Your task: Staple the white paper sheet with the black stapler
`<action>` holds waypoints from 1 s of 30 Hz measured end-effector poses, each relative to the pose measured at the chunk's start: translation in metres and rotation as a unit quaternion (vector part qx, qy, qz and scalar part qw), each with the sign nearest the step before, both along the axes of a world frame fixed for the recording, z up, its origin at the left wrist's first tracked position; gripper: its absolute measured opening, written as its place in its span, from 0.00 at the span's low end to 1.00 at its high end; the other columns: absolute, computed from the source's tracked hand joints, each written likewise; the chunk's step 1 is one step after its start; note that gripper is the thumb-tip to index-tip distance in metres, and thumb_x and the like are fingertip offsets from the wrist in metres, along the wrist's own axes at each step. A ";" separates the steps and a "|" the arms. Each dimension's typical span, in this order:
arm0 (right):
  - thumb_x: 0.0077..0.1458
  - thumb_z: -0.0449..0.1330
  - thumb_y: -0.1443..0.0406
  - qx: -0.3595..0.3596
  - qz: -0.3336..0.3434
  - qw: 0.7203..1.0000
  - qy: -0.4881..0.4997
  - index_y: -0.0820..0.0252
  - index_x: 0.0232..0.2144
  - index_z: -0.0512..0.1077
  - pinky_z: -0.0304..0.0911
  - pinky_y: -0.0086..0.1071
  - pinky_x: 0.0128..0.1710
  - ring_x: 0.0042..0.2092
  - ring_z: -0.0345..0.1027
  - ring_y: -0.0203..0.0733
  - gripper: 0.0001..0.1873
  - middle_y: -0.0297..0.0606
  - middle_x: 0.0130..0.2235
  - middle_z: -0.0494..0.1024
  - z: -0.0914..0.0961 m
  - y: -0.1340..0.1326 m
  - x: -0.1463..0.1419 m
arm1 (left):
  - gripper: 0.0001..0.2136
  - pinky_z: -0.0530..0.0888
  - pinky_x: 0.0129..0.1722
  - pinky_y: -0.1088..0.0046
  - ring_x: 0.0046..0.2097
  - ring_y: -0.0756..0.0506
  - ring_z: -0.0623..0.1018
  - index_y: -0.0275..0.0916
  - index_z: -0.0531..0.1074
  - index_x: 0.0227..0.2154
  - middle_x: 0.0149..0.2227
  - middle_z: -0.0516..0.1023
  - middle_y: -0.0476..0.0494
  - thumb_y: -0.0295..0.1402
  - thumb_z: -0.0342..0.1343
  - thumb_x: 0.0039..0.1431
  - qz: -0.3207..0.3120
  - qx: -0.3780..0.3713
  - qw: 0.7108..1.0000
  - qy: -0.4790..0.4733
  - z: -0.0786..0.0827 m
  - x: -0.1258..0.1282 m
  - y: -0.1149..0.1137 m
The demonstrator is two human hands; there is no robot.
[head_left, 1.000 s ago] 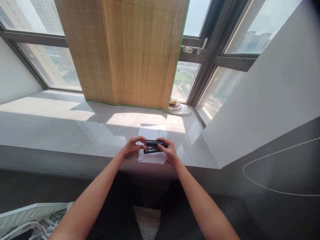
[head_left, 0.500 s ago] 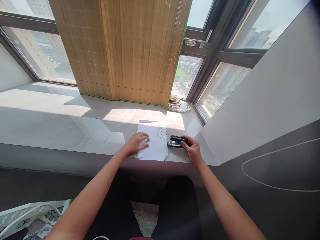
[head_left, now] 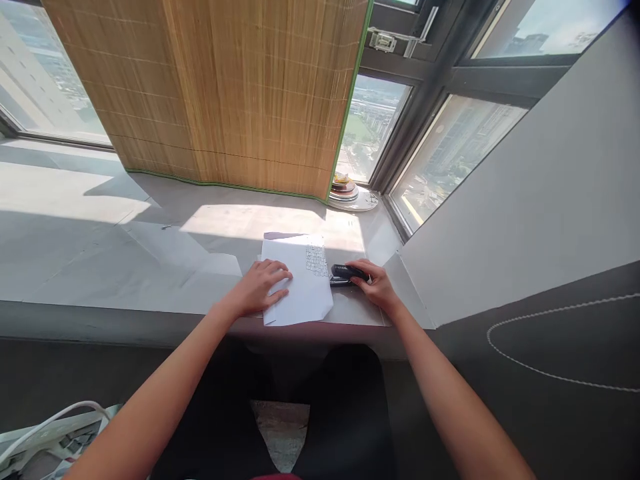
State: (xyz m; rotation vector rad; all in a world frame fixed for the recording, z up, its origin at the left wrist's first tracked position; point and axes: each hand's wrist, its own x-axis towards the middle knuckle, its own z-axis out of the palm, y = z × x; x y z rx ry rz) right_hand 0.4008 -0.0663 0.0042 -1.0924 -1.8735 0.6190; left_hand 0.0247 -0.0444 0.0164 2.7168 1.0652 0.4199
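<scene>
White paper (head_left: 299, 297) lies on the window sill in front of me, a dense patch of staples (head_left: 317, 259) or dark marks on its upper right part. My left hand (head_left: 263, 287) rests on the paper's left side, fingers spread and flat. In my right hand (head_left: 376, 285) is a black stapler (head_left: 345, 274), held around its back end. Its jaw points left and meets the paper's right edge; whether the paper is between the jaws I cannot tell.
A bamboo blind (head_left: 225, 93) hangs behind the sill (head_left: 200, 267). Stacked plates (head_left: 345, 193) stand in the window corner. A white wall (head_left: 525, 200) rises at the right, with a beaded cord (head_left: 515, 360) below. A white basket (head_left: 55, 433) with a cable sits at lower left.
My right hand has brought the stapler slightly closer to the paper's right edge, and its jaw gap looks narrower. My left hand stays on the paper. The camera view has shifted.
</scene>
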 end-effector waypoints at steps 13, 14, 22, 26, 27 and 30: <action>0.66 0.65 0.63 0.098 -0.062 0.985 -0.128 0.46 0.61 0.75 0.73 0.48 0.49 0.46 0.74 0.51 0.22 0.39 0.45 0.82 -0.005 0.009 -0.003 | 0.27 0.53 0.74 0.45 0.74 0.32 0.61 0.53 0.71 0.66 0.72 0.66 0.42 0.52 0.59 0.67 -0.236 -0.116 0.965 0.014 0.008 0.095 0.104; 0.66 0.65 0.63 0.100 -0.064 0.984 -0.131 0.46 0.61 0.75 0.73 0.48 0.49 0.46 0.74 0.50 0.22 0.39 0.46 0.82 -0.005 0.009 -0.003 | 0.29 0.49 0.75 0.44 0.76 0.32 0.58 0.54 0.69 0.68 0.73 0.64 0.43 0.53 0.59 0.67 -0.232 -0.116 0.966 0.010 0.004 0.099 0.105; 0.67 0.64 0.67 0.135 -0.086 0.970 -0.181 0.45 0.64 0.72 0.69 0.47 0.50 0.47 0.75 0.51 0.25 0.40 0.49 0.82 -0.008 0.007 -0.006 | 0.36 0.41 0.76 0.41 0.78 0.32 0.53 0.53 0.57 0.74 0.77 0.56 0.41 0.56 0.56 0.68 -0.195 -0.116 0.974 -0.024 -0.011 0.115 0.092; 0.68 0.62 0.68 0.148 -0.087 0.966 -0.191 0.43 0.68 0.67 0.67 0.47 0.52 0.51 0.75 0.50 0.30 0.40 0.53 0.81 -0.007 0.008 -0.007 | 0.41 0.39 0.76 0.44 0.78 0.34 0.50 0.46 0.48 0.77 0.77 0.52 0.38 0.58 0.51 0.70 -0.168 -0.117 0.979 -0.018 -0.014 0.122 0.088; 0.69 0.62 0.69 0.149 -0.082 0.966 -0.196 0.42 0.69 0.66 0.67 0.47 0.52 0.51 0.75 0.50 0.31 0.40 0.53 0.80 -0.006 0.008 -0.008 | 0.42 0.39 0.76 0.46 0.78 0.34 0.50 0.44 0.46 0.78 0.78 0.51 0.36 0.58 0.50 0.69 -0.163 -0.115 0.980 -0.021 -0.016 0.124 0.087; 0.70 0.60 0.69 0.145 -0.066 0.963 -0.217 0.40 0.71 0.63 0.66 0.46 0.52 0.51 0.74 0.49 0.32 0.40 0.53 0.79 -0.005 0.009 -0.010 | 0.45 0.40 0.77 0.50 0.79 0.35 0.48 0.39 0.46 0.77 0.78 0.48 0.34 0.60 0.50 0.68 -0.151 -0.106 0.982 -0.029 -0.021 0.128 0.082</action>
